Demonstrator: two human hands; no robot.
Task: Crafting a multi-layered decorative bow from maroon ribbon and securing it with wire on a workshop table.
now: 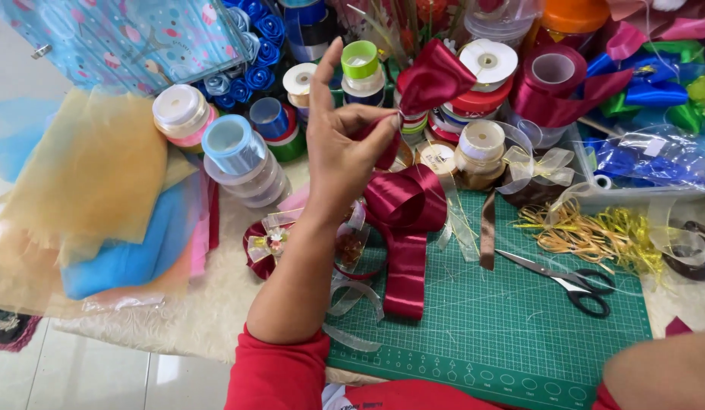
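Note:
My left hand [345, 144] is raised over the table and pinches a dark red satin ribbon [436, 76] between thumb and fingertips, so a folded loop stands up above the fingers. Below the hand the same ribbon forms bow loops [409, 201], and a tail runs down onto the green cutting mat [504, 334]. My index finger points up, apart from the others. Of my right arm only a bare forearm [663, 372] shows at the bottom right corner; its hand is out of frame.
Black-handled scissors [572, 285] lie on the mat's right side beside gold raffia [595, 235]. Several ribbon spools [238, 152] crowd the back. Yellow and blue tulle sheets [94, 175] lie at the left. A small finished bow [265, 243] sits by my wrist.

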